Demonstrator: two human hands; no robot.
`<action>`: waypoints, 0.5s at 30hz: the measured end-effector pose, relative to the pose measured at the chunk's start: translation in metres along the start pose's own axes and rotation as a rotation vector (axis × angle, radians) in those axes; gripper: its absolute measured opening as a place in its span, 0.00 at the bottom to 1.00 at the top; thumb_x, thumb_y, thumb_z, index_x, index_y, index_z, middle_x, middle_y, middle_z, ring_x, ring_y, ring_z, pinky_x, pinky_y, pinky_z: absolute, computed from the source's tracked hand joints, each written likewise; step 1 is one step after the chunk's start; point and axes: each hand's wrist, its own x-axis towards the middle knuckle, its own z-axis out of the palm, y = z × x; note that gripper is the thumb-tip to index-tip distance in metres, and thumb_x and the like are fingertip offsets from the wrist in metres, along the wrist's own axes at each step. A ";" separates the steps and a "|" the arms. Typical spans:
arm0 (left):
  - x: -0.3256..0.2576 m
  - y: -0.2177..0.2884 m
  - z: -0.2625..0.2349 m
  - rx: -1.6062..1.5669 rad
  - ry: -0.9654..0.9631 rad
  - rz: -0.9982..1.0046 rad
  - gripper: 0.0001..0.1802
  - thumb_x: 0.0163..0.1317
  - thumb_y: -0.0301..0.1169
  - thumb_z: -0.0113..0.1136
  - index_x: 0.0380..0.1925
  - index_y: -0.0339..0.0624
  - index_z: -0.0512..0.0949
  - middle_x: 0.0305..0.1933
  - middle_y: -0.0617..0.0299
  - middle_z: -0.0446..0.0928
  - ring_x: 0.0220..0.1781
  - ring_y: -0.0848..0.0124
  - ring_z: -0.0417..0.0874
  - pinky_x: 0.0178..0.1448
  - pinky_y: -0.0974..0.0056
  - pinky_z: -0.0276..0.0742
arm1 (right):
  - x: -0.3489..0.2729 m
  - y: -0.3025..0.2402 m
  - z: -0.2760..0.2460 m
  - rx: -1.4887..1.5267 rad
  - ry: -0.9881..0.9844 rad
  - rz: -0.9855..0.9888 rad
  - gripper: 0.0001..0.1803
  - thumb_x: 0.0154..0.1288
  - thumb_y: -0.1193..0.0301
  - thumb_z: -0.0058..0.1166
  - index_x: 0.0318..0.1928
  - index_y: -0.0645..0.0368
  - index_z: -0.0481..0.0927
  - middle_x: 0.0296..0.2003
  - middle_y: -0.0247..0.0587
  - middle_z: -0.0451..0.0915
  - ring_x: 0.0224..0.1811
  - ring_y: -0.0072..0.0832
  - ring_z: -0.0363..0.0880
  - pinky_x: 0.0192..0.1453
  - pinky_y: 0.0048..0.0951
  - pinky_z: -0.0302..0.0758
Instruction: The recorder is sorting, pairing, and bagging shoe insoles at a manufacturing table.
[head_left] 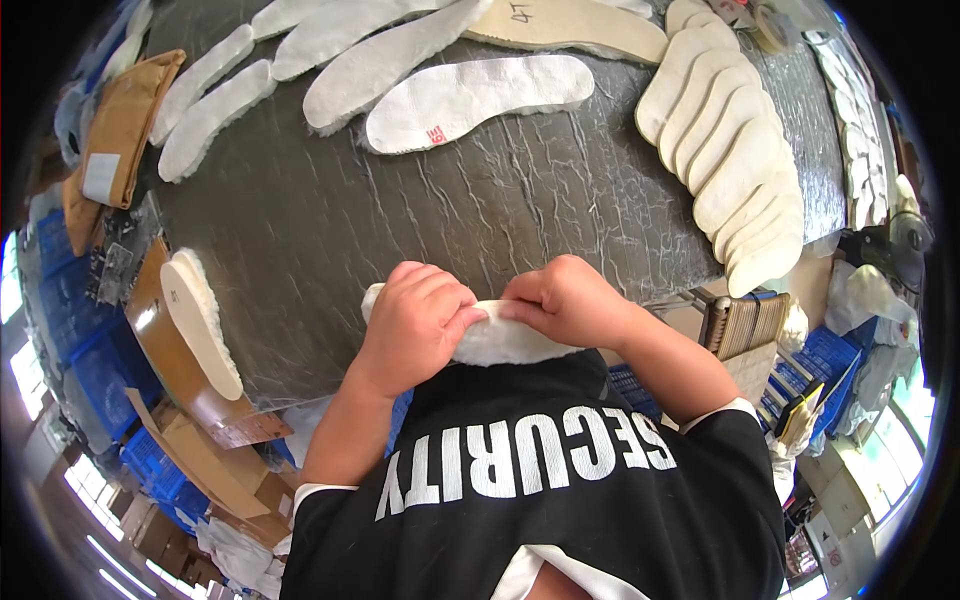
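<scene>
A white fleecy insole [515,343] lies across the near table edge, close to my body. My left hand [415,325] is closed on it, with thumb and fingers pinching its upper edge. Just beside that, my right hand [565,305] pinches the same edge, the two thumbs almost meeting. Part of the insole is covered by my left hand. Farther off on the table rests a white insole with a small red stamp [480,100], apart from both hands.
The dark, creased table [450,210] carries more fleecy insoles [390,70] along its far side. At right stands a fanned row of cream insoles [740,150]. One insole [200,320] lies at the left edge. Blue crates [105,370] and a brown cardboard box [125,130] are at left.
</scene>
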 end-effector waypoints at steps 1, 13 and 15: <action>0.002 0.000 -0.002 0.027 0.000 -0.013 0.10 0.47 0.30 0.68 0.25 0.40 0.76 0.25 0.61 0.76 0.31 0.61 0.77 0.43 0.59 0.69 | 0.004 -0.002 0.001 -0.292 0.105 -0.051 0.11 0.61 0.64 0.57 0.32 0.59 0.83 0.21 0.46 0.79 0.25 0.40 0.80 0.32 0.38 0.75; -0.003 -0.004 0.016 0.002 0.087 0.032 0.12 0.41 0.23 0.69 0.29 0.43 0.79 0.33 0.63 0.78 0.35 0.63 0.77 0.44 0.59 0.69 | 0.008 0.036 0.005 0.349 -0.072 0.086 0.14 0.70 0.65 0.51 0.43 0.63 0.81 0.33 0.36 0.83 0.32 0.24 0.79 0.41 0.30 0.77; -0.003 -0.004 0.021 -0.020 0.085 0.065 0.12 0.41 0.23 0.69 0.28 0.43 0.79 0.33 0.64 0.78 0.36 0.63 0.77 0.45 0.59 0.68 | 0.009 0.041 0.008 0.653 -0.185 0.355 0.12 0.69 0.66 0.52 0.42 0.63 0.81 0.32 0.35 0.82 0.33 0.21 0.79 0.40 0.25 0.77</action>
